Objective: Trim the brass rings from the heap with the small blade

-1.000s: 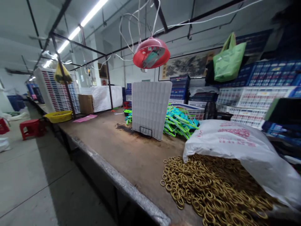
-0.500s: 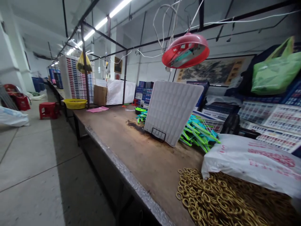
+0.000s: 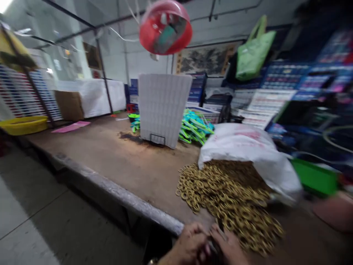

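My left hand (image 3: 189, 243) is at the bottom of the view by the table's front edge, its fingers curled inward. Close against it is my right hand (image 3: 227, 243), also closed, beside the near side of a pile of brass-coloured rings (image 3: 220, 195). Between the two hands a small dark and shiny thing shows, too blurred to name. The rings spill from the mouth of a white plastic sack (image 3: 242, 141) with red print, lying on the table.
A white ribbed tray (image 3: 165, 110) stands upright on the brown table (image 3: 110, 143), with green and turquoise plastic pieces (image 3: 194, 127) behind. A red lamp (image 3: 165, 29) hangs above. At right are a green tray (image 3: 314, 178) and another person's blurred arm (image 3: 335, 211).
The view has swung right and down, so the table's things sit further left. Both my hands and another person's arm have come into view.
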Demonstrator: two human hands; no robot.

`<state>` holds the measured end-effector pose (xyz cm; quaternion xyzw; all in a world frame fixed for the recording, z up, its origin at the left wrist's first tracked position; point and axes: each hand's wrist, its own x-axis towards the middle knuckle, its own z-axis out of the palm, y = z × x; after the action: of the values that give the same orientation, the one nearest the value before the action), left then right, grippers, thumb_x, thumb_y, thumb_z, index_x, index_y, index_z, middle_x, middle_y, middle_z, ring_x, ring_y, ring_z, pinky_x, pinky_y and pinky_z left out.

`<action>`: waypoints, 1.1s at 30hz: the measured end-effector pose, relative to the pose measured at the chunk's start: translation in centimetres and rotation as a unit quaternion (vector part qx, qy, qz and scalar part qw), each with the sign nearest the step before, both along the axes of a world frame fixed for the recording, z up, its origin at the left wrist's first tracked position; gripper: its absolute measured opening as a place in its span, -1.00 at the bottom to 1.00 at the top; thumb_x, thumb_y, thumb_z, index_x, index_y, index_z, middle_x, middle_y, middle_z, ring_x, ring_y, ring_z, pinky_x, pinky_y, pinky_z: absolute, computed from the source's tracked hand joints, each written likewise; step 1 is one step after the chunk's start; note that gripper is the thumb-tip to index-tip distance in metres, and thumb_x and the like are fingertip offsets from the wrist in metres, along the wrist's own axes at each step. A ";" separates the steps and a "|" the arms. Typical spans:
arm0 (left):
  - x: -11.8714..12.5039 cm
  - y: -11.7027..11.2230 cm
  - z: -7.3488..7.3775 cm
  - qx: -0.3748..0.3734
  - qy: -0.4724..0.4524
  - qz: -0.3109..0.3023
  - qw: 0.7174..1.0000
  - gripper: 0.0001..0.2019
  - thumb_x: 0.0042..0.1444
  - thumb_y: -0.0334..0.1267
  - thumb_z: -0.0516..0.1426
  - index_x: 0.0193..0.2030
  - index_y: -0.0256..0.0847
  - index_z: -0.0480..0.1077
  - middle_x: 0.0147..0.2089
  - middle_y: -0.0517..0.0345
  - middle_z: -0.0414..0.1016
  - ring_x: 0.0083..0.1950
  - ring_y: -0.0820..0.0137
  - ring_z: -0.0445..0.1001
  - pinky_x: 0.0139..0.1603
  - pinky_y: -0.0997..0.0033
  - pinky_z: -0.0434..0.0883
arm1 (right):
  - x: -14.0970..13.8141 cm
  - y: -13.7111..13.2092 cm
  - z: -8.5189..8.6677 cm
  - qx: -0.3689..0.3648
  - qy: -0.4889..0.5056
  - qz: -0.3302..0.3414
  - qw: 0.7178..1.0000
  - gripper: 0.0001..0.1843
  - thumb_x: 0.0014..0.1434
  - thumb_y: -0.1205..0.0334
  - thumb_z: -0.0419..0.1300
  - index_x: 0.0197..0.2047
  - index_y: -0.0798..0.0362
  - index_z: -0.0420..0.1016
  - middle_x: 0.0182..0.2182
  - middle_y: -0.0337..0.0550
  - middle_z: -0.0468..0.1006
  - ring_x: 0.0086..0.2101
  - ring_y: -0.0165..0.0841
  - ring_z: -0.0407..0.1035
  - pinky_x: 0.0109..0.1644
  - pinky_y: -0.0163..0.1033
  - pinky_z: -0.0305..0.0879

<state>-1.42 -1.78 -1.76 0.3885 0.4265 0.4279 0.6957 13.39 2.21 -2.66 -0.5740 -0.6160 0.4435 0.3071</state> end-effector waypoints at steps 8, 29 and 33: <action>1.1 -0.8 2.3 -0.052 -0.057 -0.025 0.997 -0.74 -0.01 -0.07 0.09 -0.38 -0.23 0.19 -0.54 0.32 0.26 -0.68 0.68 0.09 -0.74 0.69 -0.09 | 0.2 -1.6 1.8 -0.029 0.145 0.026 0.989 -0.64 0.02 -0.05 0.01 -0.58 0.07 0.18 -0.73 -0.42 0.10 -0.65 -0.56 -0.03 -0.57 -0.40 -0.05; 2.8 -0.8 2.7 0.035 0.060 0.010 0.998 -0.68 -0.02 0.01 0.08 -0.46 -0.21 0.12 -0.58 0.34 0.20 -0.65 0.64 0.09 -0.66 0.65 0.03 | 1.5 -3.7 2.2 0.113 -0.116 0.075 0.984 -0.77 -0.10 0.49 -0.08 -0.40 0.03 0.29 -0.55 -0.26 0.41 -0.49 -0.44 0.29 -0.42 -0.42 0.03; 2.5 -0.9 2.6 0.047 0.076 0.010 0.996 -0.67 -0.03 0.01 0.08 -0.48 -0.20 0.12 -0.60 0.35 0.18 -0.65 0.63 0.09 -0.65 0.64 0.04 | 1.3 -3.6 1.8 0.121 -0.153 0.077 0.978 -0.73 -0.13 0.50 -0.08 -0.36 0.03 0.29 -0.54 -0.26 0.42 -0.48 -0.44 0.29 -0.43 -0.42 0.00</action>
<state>1.12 -2.73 0.83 0.4477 0.4620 0.4237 0.6376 14.65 -1.42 -0.81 -0.5442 -0.7476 0.2946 0.2411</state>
